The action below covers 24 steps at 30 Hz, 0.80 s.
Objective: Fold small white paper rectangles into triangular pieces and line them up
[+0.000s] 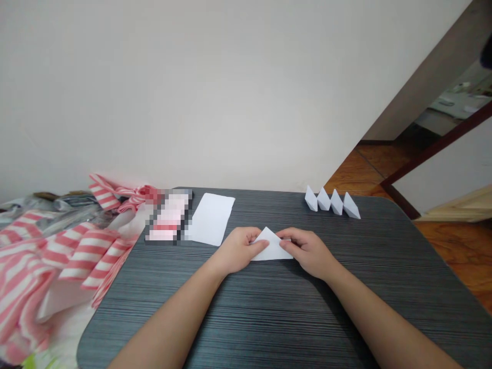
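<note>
A white paper folded into a triangle (pixel 271 246) lies flat on the dark striped table (pixel 246 307), near its middle. My left hand (pixel 238 250) presses on the paper's left edge with curled fingers. My right hand (pixel 309 251) pinches the paper's right corner, fingers together. Both forearms reach in from the bottom of the view. The lower corners of the paper are hidden under my fingers.
Several folded white paper boats (pixel 332 202) stand in a row at the table's far right. A flat white sheet (pixel 210 218) lies at the far left, beside a blurred patch (pixel 169 221). Pink-and-white striped cloth (pixel 57 261) is heaped left of the table. A wall rises behind.
</note>
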Motion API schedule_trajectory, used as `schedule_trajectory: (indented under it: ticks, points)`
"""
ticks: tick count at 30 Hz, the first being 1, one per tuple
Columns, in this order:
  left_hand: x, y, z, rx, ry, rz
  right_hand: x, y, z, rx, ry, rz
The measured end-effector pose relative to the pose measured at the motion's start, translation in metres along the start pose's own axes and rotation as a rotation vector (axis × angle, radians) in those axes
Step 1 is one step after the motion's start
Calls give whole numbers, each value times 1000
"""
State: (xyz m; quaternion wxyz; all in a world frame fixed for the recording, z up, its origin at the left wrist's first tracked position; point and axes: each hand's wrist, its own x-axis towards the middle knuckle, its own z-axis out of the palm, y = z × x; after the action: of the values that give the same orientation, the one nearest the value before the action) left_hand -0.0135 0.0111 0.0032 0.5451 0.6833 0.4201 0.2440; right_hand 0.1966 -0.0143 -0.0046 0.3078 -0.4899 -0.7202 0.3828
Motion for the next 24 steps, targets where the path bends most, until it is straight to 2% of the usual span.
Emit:
schedule_trajectory:
  ticks: [4, 7, 10, 14, 18, 24]
  points:
    - [2, -2, -2, -140, 17, -75, -4, 3, 0, 82, 7, -22]
    - [2, -2, -3, -214, 20, -113, -5, 3, 1, 97, 22, -107]
    - [1, 1, -4, -229, 28, -117, -4, 1, 1, 56, -48, -176]
    - [0, 1, -5, -250, 22, -111, -1, -2, 0, -23, -128, -191]
    - [-1, -3, -6, -240, 12, -97, 1, 0, -1, -70, -117, -240]
    - [-2, -4, -6, -110, 49, -46, 2, 2, -1, -48, -126, -283]
